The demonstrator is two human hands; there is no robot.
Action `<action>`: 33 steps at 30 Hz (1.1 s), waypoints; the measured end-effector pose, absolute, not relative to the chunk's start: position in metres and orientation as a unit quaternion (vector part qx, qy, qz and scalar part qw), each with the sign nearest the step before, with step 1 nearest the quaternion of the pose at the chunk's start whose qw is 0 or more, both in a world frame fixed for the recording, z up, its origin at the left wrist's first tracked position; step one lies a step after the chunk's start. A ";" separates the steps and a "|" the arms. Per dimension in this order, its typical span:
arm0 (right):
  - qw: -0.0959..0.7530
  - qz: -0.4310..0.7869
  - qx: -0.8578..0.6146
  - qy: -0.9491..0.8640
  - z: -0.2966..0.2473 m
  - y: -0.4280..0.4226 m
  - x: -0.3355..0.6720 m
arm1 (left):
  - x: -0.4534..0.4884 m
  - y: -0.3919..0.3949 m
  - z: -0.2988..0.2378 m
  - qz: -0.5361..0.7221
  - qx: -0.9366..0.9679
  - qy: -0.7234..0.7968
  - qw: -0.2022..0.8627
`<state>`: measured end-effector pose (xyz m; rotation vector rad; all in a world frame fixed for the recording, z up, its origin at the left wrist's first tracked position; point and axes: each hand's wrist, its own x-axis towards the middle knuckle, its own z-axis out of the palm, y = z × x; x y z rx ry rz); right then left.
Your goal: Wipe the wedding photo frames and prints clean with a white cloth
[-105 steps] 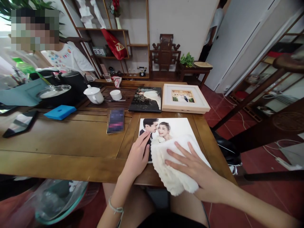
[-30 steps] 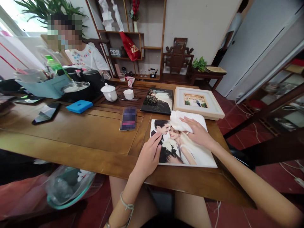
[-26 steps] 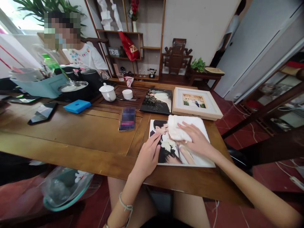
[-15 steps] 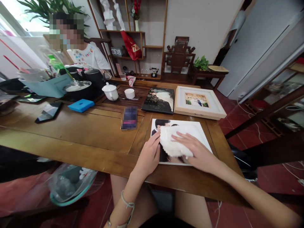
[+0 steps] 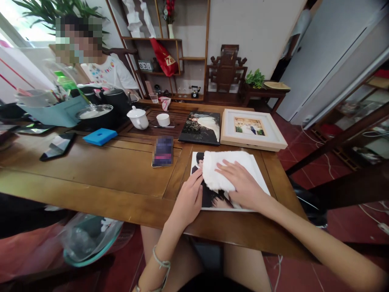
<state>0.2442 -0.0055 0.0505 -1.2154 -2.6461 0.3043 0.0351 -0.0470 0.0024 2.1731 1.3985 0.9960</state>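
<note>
A square photo print panel showing a couple in wedding dress lies near the table's front edge. On its upper part is a white cloth. My right hand lies over the cloth, palm down and fingers spread, pressing it to the panel. Its thumb is mostly hidden. At the panel's left edge rests my left hand, fingers stretched out, with fingertips beside the cloth. Behind the panel lie a dark wedding photo panel and a light wooden picture frame.
On the wooden table are a dark booklet, a blue block, a phone, a white lidded cup and a small bowl. Across the table sits another person. A lined bin stands below, left.
My right hand and the cloth have slid up the panel, away from me, uncovering more of its lower part. My left hand keeps its place at the panel's left edge.
</note>
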 end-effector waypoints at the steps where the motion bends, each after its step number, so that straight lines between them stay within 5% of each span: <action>1: 0.094 0.106 -0.409 -0.902 0.052 -0.021 0.247 | 0.035 -0.047 0.003 0.352 0.771 0.496 0.189; 9: 0.017 0.200 -0.341 -0.918 0.076 -0.066 0.262 | 0.034 -0.047 0.003 0.354 0.769 0.493 0.201; 20: 0.158 0.079 -0.452 -0.874 0.042 0.047 0.288 | 0.033 -0.048 -0.001 0.348 0.770 0.501 0.189; 27: 0.033 0.112 -0.419 -0.900 0.059 -0.066 0.272 | 0.035 -0.048 0.002 0.346 0.766 0.507 0.191; 33: 0.028 0.162 -0.381 -0.910 0.066 -0.073 0.268 | 0.034 -0.047 0.000 0.345 0.765 0.508 0.196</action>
